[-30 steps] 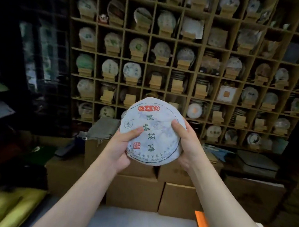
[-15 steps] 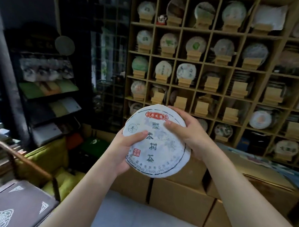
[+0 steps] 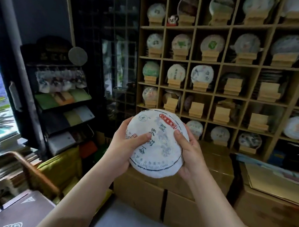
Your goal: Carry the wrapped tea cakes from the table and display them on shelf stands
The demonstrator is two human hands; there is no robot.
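Over the last second the view has swung leftward: the shelf grid [image 3: 227, 64] that filled the frame now sits from 12 to 3 o'clock, and a dark rack [image 3: 59, 106] with a window have come in at 9 o'clock. The wrapped tea cake [image 3: 158, 143] has stayed at centre, carried in both hands and tipped a little more clockwise than before. I judge the person is still mid-carry, turning while scanning for a free stand; nothing is placed yet.

Left hand [image 3: 122, 147] grasps the cake's 9 o'clock edge, thumb pressed across the printed face, fingers curled behind. Right hand [image 3: 188, 154] grasps the 3 o'clock edge the same way, thumb on the wrapper. The cake is held in the air in front of the shelf's lower rows, above the cardboard boxes [image 3: 139, 193] at 6 o'clock, touching no stand.

Contents, left to right: the dark rack holds flat packets in green, orange and grey on sloped tiers. The shelf's leftmost columns hold a wrapped cake upright on a wooden stand in nearly every cubby. Further right, around 2 to 3 o'clock, several cubbies show an empty stand [image 3: 233, 86] with no cake upright on it, only flat stacks behind; these look like the likeliest targets
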